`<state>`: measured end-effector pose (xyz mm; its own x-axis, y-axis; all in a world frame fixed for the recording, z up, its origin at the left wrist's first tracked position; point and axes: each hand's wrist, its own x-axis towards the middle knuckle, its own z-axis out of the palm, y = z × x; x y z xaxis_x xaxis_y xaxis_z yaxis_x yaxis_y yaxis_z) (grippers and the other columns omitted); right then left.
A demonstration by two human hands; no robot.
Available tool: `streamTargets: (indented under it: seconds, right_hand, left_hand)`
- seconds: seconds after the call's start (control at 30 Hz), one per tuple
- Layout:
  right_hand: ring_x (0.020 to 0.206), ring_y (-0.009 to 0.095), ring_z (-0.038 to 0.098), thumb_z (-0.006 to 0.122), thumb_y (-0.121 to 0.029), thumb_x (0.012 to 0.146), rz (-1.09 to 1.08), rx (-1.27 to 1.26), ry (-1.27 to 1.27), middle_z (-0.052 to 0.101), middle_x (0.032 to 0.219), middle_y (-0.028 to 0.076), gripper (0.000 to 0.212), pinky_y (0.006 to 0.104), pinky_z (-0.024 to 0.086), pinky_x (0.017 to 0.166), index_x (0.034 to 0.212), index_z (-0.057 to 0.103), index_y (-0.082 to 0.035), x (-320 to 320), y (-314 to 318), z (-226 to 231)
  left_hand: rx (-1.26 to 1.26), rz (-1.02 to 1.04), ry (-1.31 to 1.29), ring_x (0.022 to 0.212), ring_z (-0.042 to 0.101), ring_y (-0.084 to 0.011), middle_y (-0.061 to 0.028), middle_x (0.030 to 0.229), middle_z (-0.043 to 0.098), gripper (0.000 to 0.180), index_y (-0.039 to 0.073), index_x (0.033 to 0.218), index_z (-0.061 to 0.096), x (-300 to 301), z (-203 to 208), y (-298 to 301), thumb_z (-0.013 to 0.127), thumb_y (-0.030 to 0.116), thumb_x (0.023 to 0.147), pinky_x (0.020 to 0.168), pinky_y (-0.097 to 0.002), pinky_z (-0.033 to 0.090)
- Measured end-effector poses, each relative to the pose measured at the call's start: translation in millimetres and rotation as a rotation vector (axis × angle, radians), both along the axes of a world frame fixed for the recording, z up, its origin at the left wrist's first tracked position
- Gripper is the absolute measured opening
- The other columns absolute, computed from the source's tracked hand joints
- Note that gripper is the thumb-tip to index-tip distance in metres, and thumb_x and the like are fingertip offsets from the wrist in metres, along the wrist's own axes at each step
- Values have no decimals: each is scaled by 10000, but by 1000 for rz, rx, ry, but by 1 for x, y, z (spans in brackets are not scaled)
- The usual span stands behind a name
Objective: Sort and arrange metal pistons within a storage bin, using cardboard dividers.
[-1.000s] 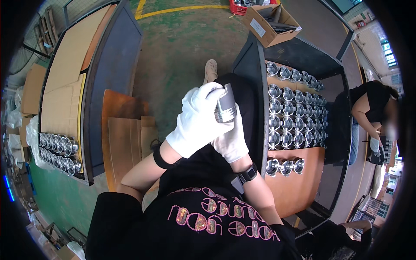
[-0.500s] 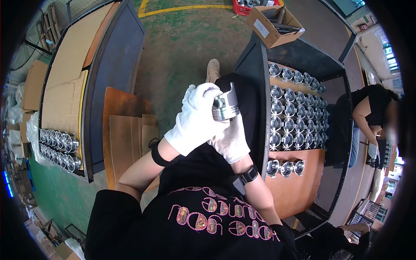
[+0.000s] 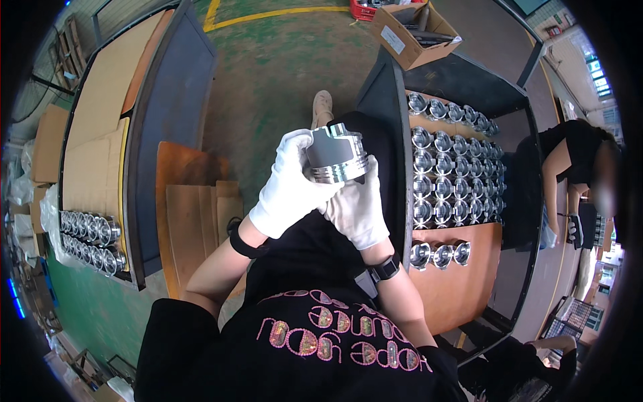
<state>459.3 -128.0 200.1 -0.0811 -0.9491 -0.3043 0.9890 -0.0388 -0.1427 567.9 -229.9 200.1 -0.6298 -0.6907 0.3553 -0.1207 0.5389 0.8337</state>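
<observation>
Between my two white-gloved hands is a silver metal piston (image 3: 333, 153), its dark grey skirt facing up and its ringed crown toward me. My left hand (image 3: 287, 184) wraps around the piston's left side, thumb beneath it. My right hand (image 3: 358, 209) grips it from below and the right, the fingers partly hidden behind the metal. To the right, many similar pistons (image 3: 442, 187) stand in rows on a brown board, with a short row of pistons (image 3: 441, 255) set apart nearer me. At the left, two rows of pistons (image 3: 92, 242) sit at the near end of a cardboard-covered bench.
The dark metal bench (image 3: 137, 234) borders my left, the framed table (image 3: 462, 301) my right. An open cardboard box (image 3: 415, 50) with dark parts rests on the table's far corner. A wooden chair back (image 3: 175, 161) stands left of my legs. A co-worker (image 3: 569, 157) works beyond the right table.
The piston has been turned in my hands, so its grey skirt now shows instead of its open side. My left fingers have shifted to its left edge.
</observation>
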Motion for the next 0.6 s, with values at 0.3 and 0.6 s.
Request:
streamTargets:
  seconds: [0.3,0.6]
  right_hand:
    - [1174,318,535,490,-510,947,-77,-170,321,474,1331,159,657,424,476,969,1367,349,-25,-10,3,-7]
    - [1182,230,498,804,-48,687,-589,233,1379,433,1299,149,825,368,483,965,1362,329,-29,3,-4,-10]
  left_hand:
    - [-117,-5,-92,1162,529,-311,-166,1279,459,800,27,1279,429,3,-5,-3,860,133,614,973,-390,457]
    - [35,-60,-207,1243,424,-374,-220,1267,479,684,-17,1249,459,-2,-13,4,780,135,665,1016,-433,398]
